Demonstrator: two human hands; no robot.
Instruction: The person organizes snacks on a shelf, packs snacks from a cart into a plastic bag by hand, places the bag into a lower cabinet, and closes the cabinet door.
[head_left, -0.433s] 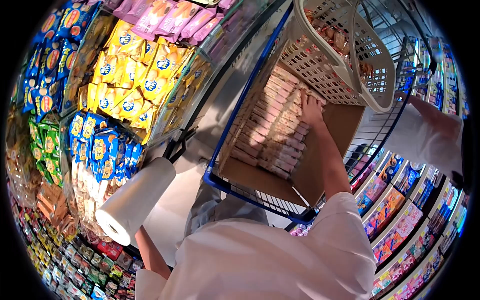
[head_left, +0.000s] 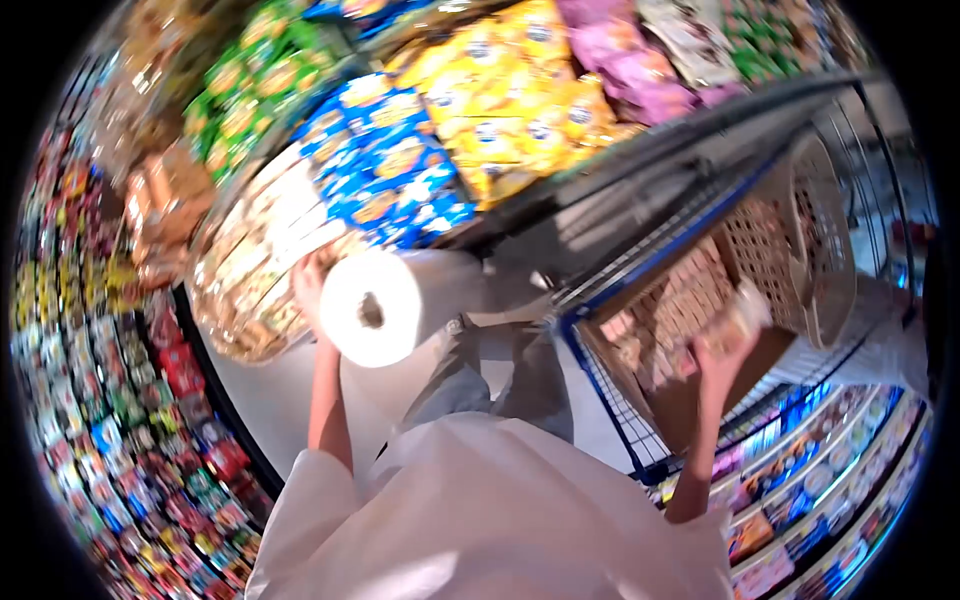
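Observation:
My right hand [head_left: 722, 352] is closed around a pale wrapped snack pack [head_left: 742, 318] above an open cardboard box [head_left: 672, 412]. Rows of similar packs [head_left: 692, 292] lie in the box, which sits in a blue-edged shopping cart [head_left: 610, 405]. My left hand [head_left: 312, 285] reaches to the edge of a bin of pale wrapped snacks [head_left: 265, 240], beside a white roll of bags [head_left: 370, 308]. Its fingers are blurred and partly hidden against the packs.
A beige perforated basket [head_left: 828, 250] rests at the cart's far end. Blue packs [head_left: 385, 165], yellow packs [head_left: 515, 85] and green packs [head_left: 250, 90] fill the upper bins. Shelves of small packages [head_left: 130, 440] stand at left and lower right. Someone's pale clothing [head_left: 885, 330] shows at right.
The view has swung left. My right hand has risen from the packs in the box with a pack in it. My left hand, hidden before behind the roll, now shows at the pale snack bin.

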